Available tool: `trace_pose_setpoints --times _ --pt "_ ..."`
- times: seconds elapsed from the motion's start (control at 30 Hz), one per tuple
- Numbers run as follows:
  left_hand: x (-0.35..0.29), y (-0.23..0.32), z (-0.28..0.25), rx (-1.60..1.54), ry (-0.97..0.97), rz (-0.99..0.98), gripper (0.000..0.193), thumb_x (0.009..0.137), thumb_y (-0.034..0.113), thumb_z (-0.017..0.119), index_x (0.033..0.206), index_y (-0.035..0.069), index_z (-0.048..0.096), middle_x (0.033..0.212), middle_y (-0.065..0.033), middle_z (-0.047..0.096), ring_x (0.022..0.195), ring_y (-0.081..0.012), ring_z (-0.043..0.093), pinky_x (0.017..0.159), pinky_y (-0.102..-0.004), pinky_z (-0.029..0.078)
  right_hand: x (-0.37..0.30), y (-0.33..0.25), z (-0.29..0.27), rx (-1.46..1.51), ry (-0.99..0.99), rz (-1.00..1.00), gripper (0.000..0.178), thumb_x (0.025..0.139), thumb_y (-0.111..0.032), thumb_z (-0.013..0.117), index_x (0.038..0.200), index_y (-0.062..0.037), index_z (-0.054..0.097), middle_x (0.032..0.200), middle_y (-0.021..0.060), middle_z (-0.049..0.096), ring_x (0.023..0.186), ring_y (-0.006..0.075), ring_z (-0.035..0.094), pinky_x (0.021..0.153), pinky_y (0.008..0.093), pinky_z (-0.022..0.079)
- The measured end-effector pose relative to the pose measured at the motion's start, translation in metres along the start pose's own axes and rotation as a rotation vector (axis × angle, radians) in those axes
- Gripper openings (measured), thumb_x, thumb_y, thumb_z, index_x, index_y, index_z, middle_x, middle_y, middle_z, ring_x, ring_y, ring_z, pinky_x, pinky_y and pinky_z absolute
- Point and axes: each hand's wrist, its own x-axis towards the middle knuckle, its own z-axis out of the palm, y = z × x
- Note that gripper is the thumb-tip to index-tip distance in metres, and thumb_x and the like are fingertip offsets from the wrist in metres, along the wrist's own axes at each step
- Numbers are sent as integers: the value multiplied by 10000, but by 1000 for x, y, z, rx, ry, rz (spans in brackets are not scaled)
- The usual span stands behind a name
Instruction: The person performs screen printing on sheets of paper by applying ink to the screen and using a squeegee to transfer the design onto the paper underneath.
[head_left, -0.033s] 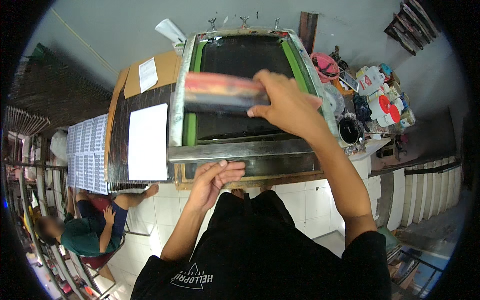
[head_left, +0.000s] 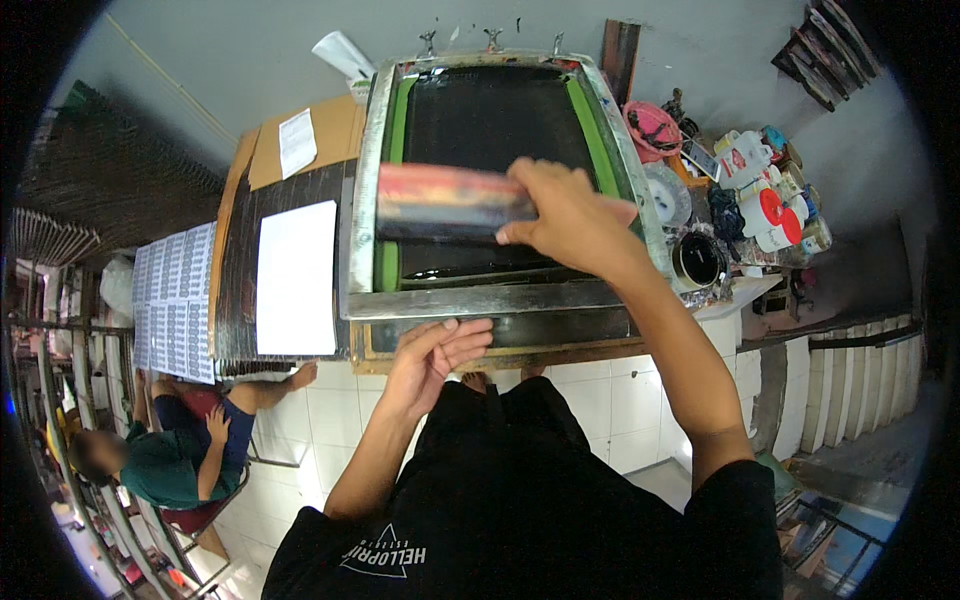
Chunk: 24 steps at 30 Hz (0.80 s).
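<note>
A screen-printing frame (head_left: 361, 200) with a metal rim lies on the table in front of me. Its dark mesh (head_left: 480, 115) is flanked by green tape strips (head_left: 590, 125), and wet black ink shines along the near end. My right hand (head_left: 570, 215) grips the right part of a squeegee (head_left: 440, 195), which lies crosswise over the mesh and is blurred by motion; its handle looks reddish. Close by the frame's front bar, my left hand (head_left: 430, 360) has its fingers stretched out and holds nothing. Whether its fingertips touch the bar, I cannot tell.
Left of the frame lies a stack of white paper (head_left: 297, 280); printed sheets (head_left: 175, 300) are beyond it. An open can of black ink (head_left: 698, 260), a pink basket (head_left: 652, 130) and several bottles (head_left: 745, 160) crowd the right side. At lower left a person (head_left: 170, 465) sits.
The squeegee and my right hand have moved a little toward me over the mesh. My left hand stays by the front bar.
</note>
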Motion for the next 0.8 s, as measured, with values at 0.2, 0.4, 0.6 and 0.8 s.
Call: trace_pose_setpoints --times 0.2,0.4,0.6,0.8 --pt "14 -23 -19 -293 94 -189 372 955 110 460 1215 -145 533 1305 -288 593 1154 -322 645 1011 -413 518 -18 28 73 -58 -223 6 478 741 -254 822 1072 -40 551 1037 160 631 1057 342 579 902 444 397" --pt "20 -34 -33 -334 96 -219 426 899 96 435 1228 -164 512 1291 -284 607 1121 -309 660 1003 -406 518 -29 9 76 -155 -157 -62 427 754 -205 793 1052 -27 545 972 157 605 965 338 565 832 446 396" --pt "20 -33 -31 -322 164 -252 350 874 112 476 1108 -123 587 1167 -259 669 1008 -309 682 945 -417 522 -15 18 83 -251 3 -119 411 731 -185 787 1029 -31 549 917 144 556 893 320 537 774 433 386" --pt "20 -30 -29 -308 294 -323 234 859 118 504 905 -64 643 1071 -247 684 943 -342 652 929 -466 502 49 50 79 -331 87 -159 404 725 -168 781 1039 -34 565 933 147 574 907 305 553 781 424 401"
